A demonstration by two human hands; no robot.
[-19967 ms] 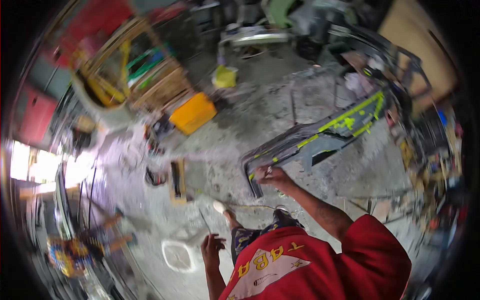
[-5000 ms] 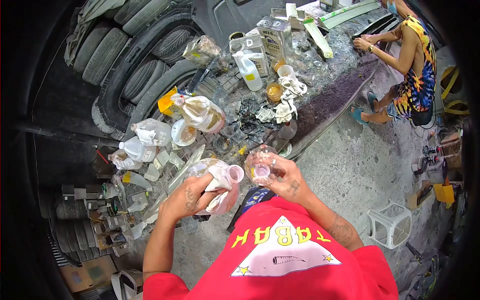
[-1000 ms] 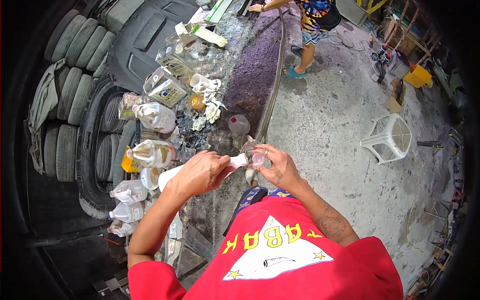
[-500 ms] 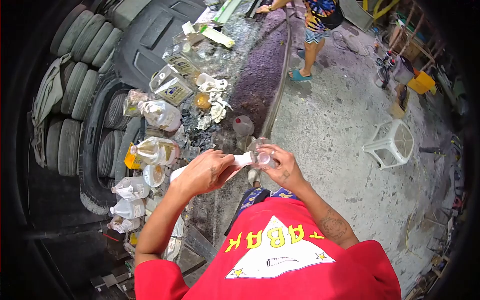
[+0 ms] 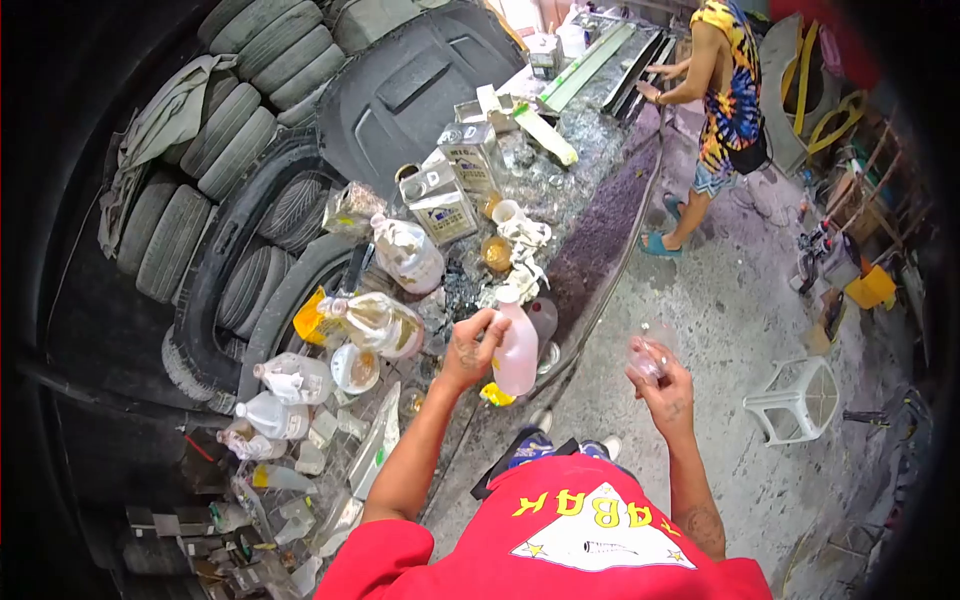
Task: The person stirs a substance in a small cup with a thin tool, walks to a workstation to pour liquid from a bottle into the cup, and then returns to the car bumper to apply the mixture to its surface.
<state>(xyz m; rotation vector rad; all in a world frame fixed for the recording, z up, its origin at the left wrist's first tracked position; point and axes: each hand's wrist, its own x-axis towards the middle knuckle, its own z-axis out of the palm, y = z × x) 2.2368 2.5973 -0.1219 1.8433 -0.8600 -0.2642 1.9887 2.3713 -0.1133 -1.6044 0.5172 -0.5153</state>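
Observation:
My left hand (image 5: pixel 467 352) is closed round the side of a white plastic bottle (image 5: pixel 516 358) with pinkish liquid in it. The bottle stands nearly upright in the air by the bench edge, its neck pointing away from me. Well apart to the right, over the floor, my right hand (image 5: pixel 668 388) grips a small clear plastic cup (image 5: pixel 657 342); its contents are hard to make out. Behind the bottle is a clear round container (image 5: pixel 543 318), partly covered by it. White crumpled rags (image 5: pixel 527 240) and a cup of amber liquid (image 5: pixel 496 254) sit just beyond.
Large plastic jugs (image 5: pixel 385 325) and square metal cans (image 5: pixel 442 212) crowd the bench's left side. Stacked tires (image 5: pixel 285 45) stand farther left. Another person (image 5: pixel 722 90) works at the bench's far end. A white stool (image 5: pixel 795 400) is on the floor at right.
The bottle, earlier tilted toward the clear cup, is now upright. My hands have moved apart, the cup going right. The view has shifted, showing more of the other person.

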